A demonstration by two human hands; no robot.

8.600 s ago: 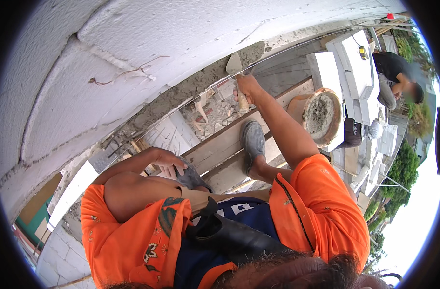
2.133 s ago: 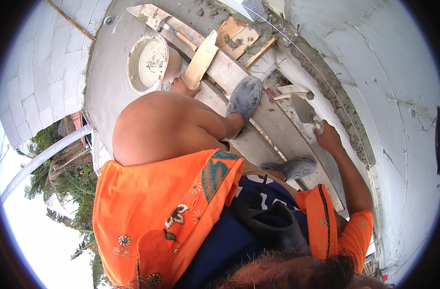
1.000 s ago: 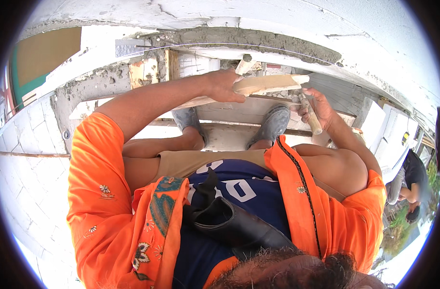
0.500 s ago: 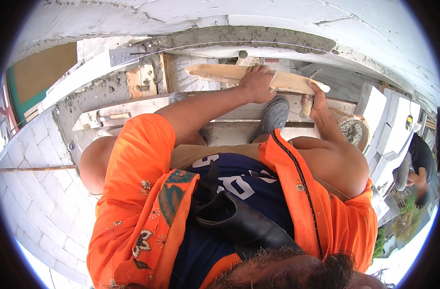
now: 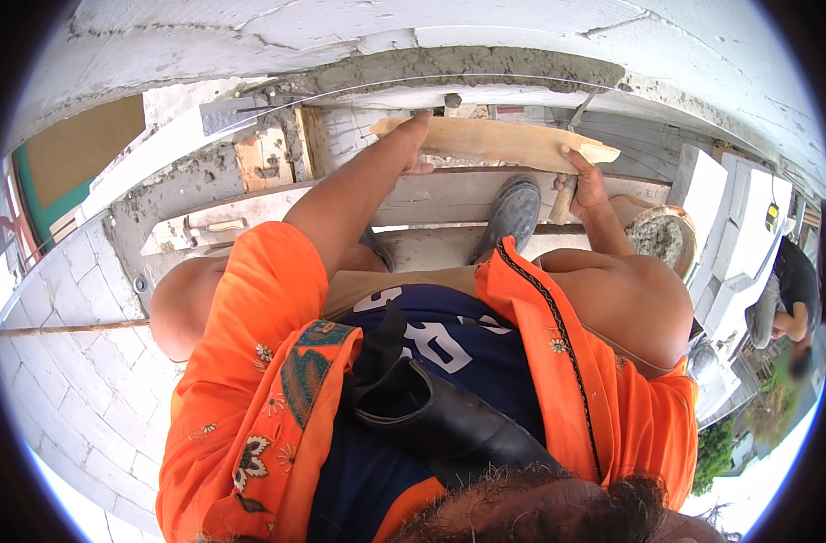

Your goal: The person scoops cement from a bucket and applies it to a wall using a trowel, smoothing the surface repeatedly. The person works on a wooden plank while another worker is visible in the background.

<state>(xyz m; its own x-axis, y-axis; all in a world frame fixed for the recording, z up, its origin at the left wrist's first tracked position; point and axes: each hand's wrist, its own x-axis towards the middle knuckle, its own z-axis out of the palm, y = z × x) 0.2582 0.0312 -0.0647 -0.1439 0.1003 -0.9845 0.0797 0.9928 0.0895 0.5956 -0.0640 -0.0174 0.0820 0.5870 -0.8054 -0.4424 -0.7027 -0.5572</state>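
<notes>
A pale wooden board (image 5: 503,140), long and flat with a splintered right end, lies crosswise in front of me. My left hand (image 5: 413,147) is around it near its left end, the thumb side showing at the lower edge. Holding the right end, my right hand (image 5: 588,185) has its thumb on the board's face. That same hand also grips the wooden handle of a trowel (image 5: 563,201), whose narrow metal blade shows beyond the board's far edge. Some of my fingers are hidden behind the board.
A bucket of mortar (image 5: 655,237) stands right of my right forearm. A plank (image 5: 467,192) runs under my boot (image 5: 512,213), with a wooden-handled tool (image 5: 218,226) on its left part. Wet mortar (image 5: 449,71) lines the block wall ahead. Another person (image 5: 793,290) is at far right.
My left hand has slid leftward along the board, toward its left end. The board has shifted slightly and its broad face shows more. My right hand keeps the board and trowel.
</notes>
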